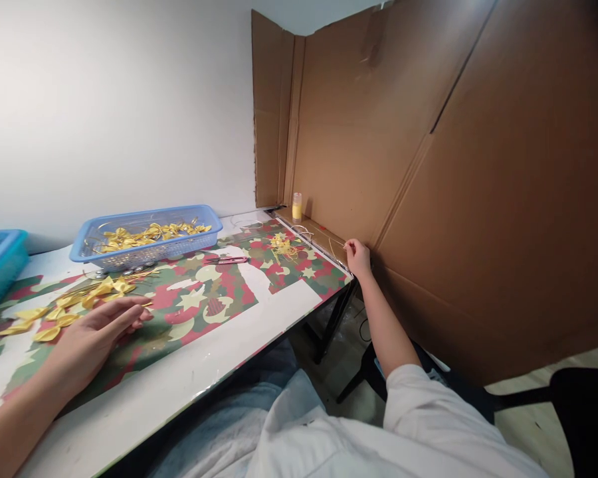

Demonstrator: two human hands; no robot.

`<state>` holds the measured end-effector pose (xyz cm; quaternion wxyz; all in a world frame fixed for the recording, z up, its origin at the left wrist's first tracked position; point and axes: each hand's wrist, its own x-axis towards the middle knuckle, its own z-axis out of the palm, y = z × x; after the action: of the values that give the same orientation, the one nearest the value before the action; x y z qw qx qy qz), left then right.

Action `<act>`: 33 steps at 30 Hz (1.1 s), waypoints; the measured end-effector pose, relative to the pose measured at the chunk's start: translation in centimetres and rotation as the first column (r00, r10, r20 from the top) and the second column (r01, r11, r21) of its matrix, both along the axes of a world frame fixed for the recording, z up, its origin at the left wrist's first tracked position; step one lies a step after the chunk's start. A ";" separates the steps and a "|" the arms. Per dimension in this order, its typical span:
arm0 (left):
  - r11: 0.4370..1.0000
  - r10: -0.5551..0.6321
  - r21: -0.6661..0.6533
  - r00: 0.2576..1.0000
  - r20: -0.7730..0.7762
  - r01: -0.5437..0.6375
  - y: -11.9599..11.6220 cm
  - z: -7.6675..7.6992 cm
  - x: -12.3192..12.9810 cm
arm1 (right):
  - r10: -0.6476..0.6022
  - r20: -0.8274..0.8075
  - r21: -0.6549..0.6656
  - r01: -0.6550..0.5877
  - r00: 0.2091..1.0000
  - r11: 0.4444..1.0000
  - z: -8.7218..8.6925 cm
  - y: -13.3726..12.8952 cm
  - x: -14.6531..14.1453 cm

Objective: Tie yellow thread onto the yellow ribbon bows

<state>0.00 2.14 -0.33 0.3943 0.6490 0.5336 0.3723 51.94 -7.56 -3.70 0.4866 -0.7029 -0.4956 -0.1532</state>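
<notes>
Beside a loose pile of yellow ribbon bows with thin stems (97, 292), my left hand (104, 328) hovers over the patterned table cover (189, 312). Its fingers are curled together near a stem end; what they hold, if anything, is too small to tell. At the table's far right corner, my right hand (357, 257) pinches a thin pale strand beside the cardboard. Pink-handled snips (225, 261) lie mid-table. A small heap of yellow thread scraps (284, 247) rests nearer the right hand.
A blue basket (147, 255) holds more yellow bows by the wall. A teal basket (2, 269) stands far left. A small yellow container (297, 208) stands near the tall cardboard panel (349, 133). A black chair (583, 411) is at right.
</notes>
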 end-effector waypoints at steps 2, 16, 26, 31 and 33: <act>0.998 -0.016 -0.059 0.999 0.043 0.019 0.5 -0.5 -0.4 | 0.008 0.002 -0.004 -0.008 1.000 1.000 0.0 0.0 0.0; 0.995 0.013 -0.095 0.999 0.038 -0.009 0.1 -0.1 -0.3 | -0.017 0.014 -0.012 0.017 1.000 1.000 0.0 0.0 -0.1; 0.997 -0.001 -0.073 1.000 0.019 0.002 0.1 0.1 -0.2 | -0.001 0.014 -0.023 0.001 1.000 1.000 -0.1 0.0 0.0; 0.997 0.004 -0.075 1.000 0.007 -0.004 -0.2 0.3 0.0 | 0.013 0.015 -0.032 -0.013 1.000 0.999 -0.1 0.0 -0.1; 1.000 0.011 -0.024 1.000 -0.016 -0.012 -0.3 0.3 0.0 | 0.022 0.016 -0.039 -0.021 1.000 0.999 -0.1 0.0 -0.1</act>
<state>0.00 1.88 -0.07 0.3956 0.6440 0.5449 0.3631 51.84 -7.56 -3.80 0.4702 -0.7056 -0.5101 -0.1442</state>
